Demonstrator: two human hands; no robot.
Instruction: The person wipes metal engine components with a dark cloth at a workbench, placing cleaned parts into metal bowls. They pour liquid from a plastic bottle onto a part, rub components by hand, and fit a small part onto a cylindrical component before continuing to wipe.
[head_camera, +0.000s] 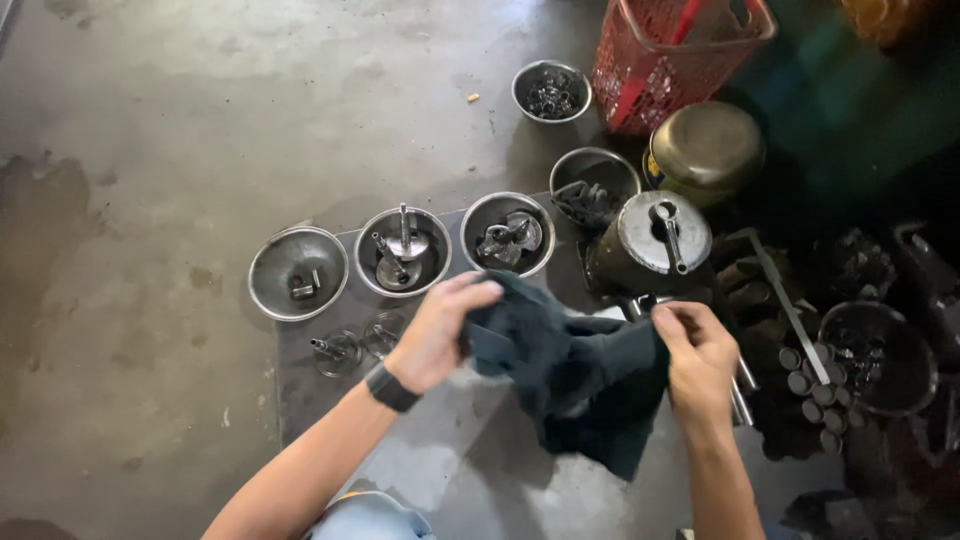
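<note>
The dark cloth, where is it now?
In the head view, the dark cloth hangs at centre between the left hand and right hand, just below the steel bowls.

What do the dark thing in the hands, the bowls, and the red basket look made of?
The dark rag, gripped by left hand and right hand, looks like soft cloth: it folds and drapes. The bowls look like dull, scuffed metal. The red basket looks like plastic mesh.

Head camera looks steeply down (close range) at the floor.
</note>
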